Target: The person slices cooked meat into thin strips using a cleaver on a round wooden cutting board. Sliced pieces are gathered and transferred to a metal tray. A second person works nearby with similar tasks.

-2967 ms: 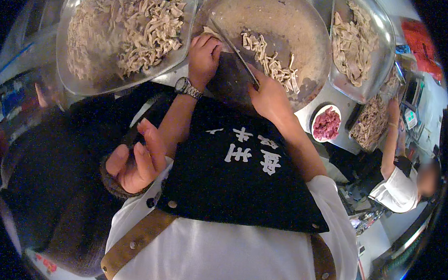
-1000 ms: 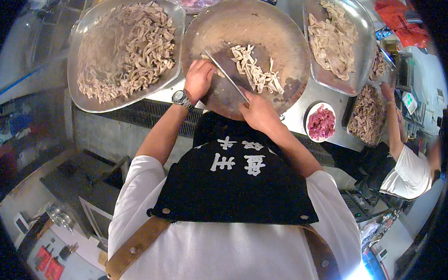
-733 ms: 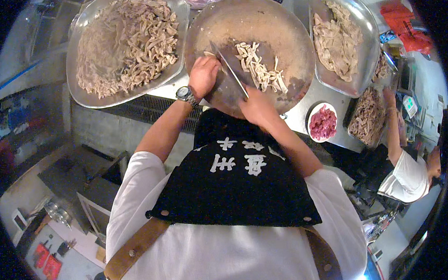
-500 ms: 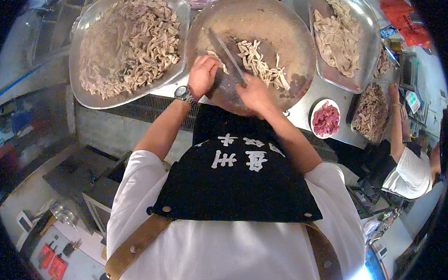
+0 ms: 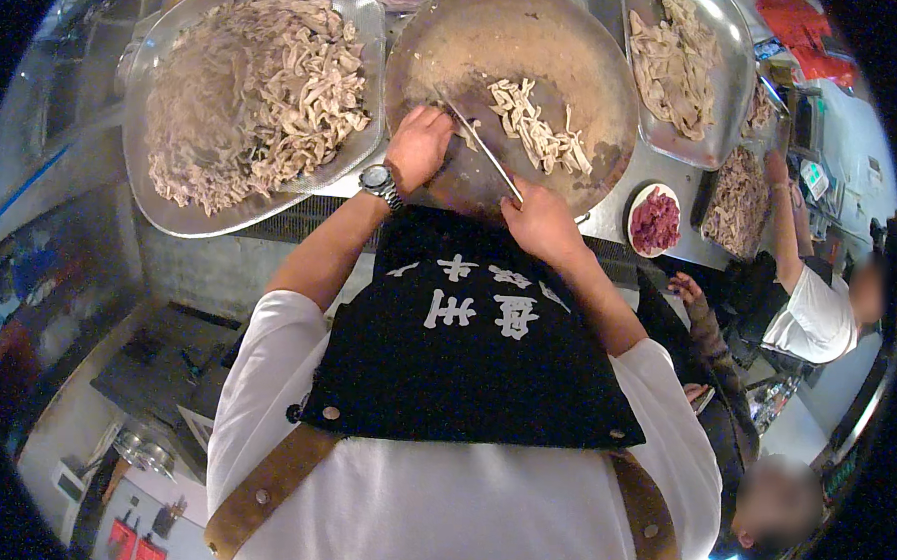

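Observation:
A large round chopping block [image 5: 539,34] lies in front of me. My right hand [image 5: 543,219] is closed round the handle of a knife [image 5: 484,149], its blade slanting up and left across the block. My left hand [image 5: 420,149], wearing a metal-banded watch, is closed with curled fingertips against the block, left of the blade. It pins a piece of pale cooked meat [image 5: 469,133], mostly hidden by the fingers and the blade. To the right of the knife sits a loose pile of cut meat strips [image 5: 537,129].
A big metal tray [image 5: 156,215] heaped with sliced meat stands left. At right are a tray [image 5: 696,153] of larger meat pieces, a white plate of raw red meat [image 5: 655,221] and a tray of shredded meat [image 5: 738,208]. Two other people [image 5: 817,316] are at the right.
The whole view has shifted slightly. My knife now stands more on edge, close to my left fingertips. A second person has come into view at lower right.

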